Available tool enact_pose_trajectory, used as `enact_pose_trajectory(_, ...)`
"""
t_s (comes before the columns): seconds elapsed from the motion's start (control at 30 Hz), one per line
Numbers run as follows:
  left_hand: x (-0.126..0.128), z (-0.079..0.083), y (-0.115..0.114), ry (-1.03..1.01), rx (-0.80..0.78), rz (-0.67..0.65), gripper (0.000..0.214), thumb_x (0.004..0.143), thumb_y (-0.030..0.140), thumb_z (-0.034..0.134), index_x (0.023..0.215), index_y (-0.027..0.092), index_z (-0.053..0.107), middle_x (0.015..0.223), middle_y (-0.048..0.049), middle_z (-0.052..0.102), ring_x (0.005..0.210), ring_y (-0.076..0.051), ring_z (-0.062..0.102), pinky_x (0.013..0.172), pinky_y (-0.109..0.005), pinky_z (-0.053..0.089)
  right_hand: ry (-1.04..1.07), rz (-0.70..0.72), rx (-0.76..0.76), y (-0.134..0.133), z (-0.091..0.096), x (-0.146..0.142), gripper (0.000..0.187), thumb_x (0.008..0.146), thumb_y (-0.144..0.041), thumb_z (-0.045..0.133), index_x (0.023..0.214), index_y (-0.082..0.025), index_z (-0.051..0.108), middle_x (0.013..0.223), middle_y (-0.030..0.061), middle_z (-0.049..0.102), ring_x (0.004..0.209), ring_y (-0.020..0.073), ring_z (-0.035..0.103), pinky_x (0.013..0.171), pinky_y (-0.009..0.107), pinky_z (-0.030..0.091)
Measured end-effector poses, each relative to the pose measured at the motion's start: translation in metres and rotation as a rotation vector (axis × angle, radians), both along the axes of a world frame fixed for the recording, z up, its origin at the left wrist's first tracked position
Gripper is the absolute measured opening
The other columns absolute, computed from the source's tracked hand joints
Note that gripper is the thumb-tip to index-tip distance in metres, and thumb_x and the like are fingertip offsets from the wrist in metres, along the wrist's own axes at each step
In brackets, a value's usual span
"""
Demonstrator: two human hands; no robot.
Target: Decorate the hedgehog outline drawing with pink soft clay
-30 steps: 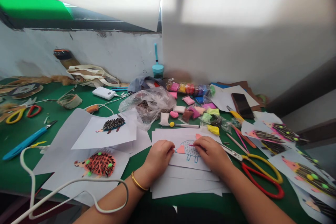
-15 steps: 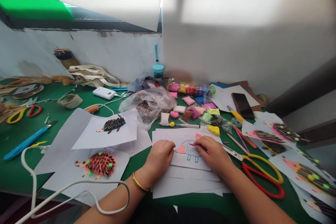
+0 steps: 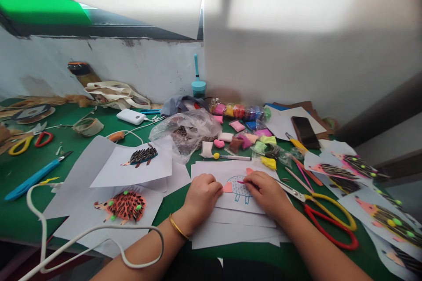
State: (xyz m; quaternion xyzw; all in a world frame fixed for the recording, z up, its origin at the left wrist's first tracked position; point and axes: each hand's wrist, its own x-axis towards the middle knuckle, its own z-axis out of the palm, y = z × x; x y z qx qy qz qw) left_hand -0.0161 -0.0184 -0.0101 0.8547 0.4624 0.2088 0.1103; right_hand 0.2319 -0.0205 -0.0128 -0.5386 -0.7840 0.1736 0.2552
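Counted were two red-and-yellow-handled metal scissors (image 3: 38,129) (image 3: 301,197), one black rectangular phone (image 3: 305,132), one white oblong power bank (image 3: 130,117), one blue-outlined animal drawing (image 3: 241,188).

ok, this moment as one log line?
left hand: at pink patch | right hand: pinching thin magenta item | animal drawing: between hands

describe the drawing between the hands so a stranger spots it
On the green table, find the papers under the left hand and right hand. The hedgehog drawing lies on top, its body drawn in blue, unlike dark-spined hedgehogs either side.
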Motion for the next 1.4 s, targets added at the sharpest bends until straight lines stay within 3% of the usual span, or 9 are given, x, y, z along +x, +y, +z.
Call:
enact_pose_trajectory(0.23,-0.003,-0.004,0.001,-0.048,-0.039,-0.005,0.007,0.088,0.021,0.065,0.092,0.023,0.072,0.089,-0.0032,0.063,0.084,-0.019,0.056,0.078,-0.034,0.044,-0.023,-0.002,-0.006,0.0,0.0,-0.001,0.013,0.092,-0.023,0.055,0.093,-0.024,0.068,0.094,0.0038,0.068,0.093,0.0217,0.061,0.082,0.034,0.048)
enact_pose_trajectory(0.57,-0.002,-0.001,-0.009,0.143,0.192,-0.059,0.016,0.093,0.02,0.055,0.1,0.023,0.069,0.085,-0.0041,0.062,0.08,-0.021,0.055,0.071,-0.037,0.044,-0.021,-0.002,-0.004,0.0,0.001,-0.001,0.013,0.092,-0.023,0.055,0.093,-0.024,0.068,0.094,0.0036,0.068,0.092,0.0215,0.061,0.083,0.034,0.047)
enact_pose_trajectory(0.77,-0.009,-0.003,-0.014,0.092,0.223,-0.053,0.033,0.087,0.016,0.06,0.121,0.017,0.059,0.098,-0.0076,0.066,0.089,-0.023,0.059,0.078,-0.041,0.049,-0.02,0.0,-0.003,0.0,0.0,-0.001,0.013,0.092,-0.022,0.055,0.093,-0.024,0.068,0.094,0.0037,0.068,0.092,0.0211,0.061,0.082,0.034,0.047)
enact_pose_trajectory(0.93,-0.012,-0.001,-0.018,0.143,0.241,-0.114,0.022,0.093,0.019,0.054,0.113,0.021,0.062,0.098,-0.0063,0.065,0.089,-0.022,0.059,0.077,-0.04,0.049,-0.028,0.005,-0.006,0.0,0.001,-0.001,0.013,0.092,-0.022,0.055,0.092,-0.023,0.068,0.093,0.004,0.068,0.091,0.0211,0.061,0.082,0.034,0.047)
enact_pose_trajectory(1.13,-0.01,-0.002,-0.02,0.236,0.244,-0.144,0.026,0.09,0.018,0.059,0.116,0.021,0.06,0.101,-0.0067,0.065,0.089,-0.024,0.058,0.076,-0.042,0.05,-0.025,0.008,0.003,0.0,0.001,-0.001,0.014,0.092,-0.022,0.054,0.092,-0.024,0.068,0.092,0.0042,0.068,0.09,0.0214,0.061,0.081,0.035,0.047)
enact_pose_trajectory(1.4,-0.011,-0.002,-0.021,0.131,0.222,-0.1,0.029,0.091,0.017,0.053,0.12,0.018,0.058,0.101,-0.0084,0.065,0.091,-0.023,0.059,0.081,-0.042,0.051,-0.03,0.007,0.009,0.0,0.001,-0.001,0.013,0.092,-0.023,0.055,0.093,-0.024,0.068,0.093,0.0041,0.068,0.091,0.0214,0.061,0.081,0.034,0.047)
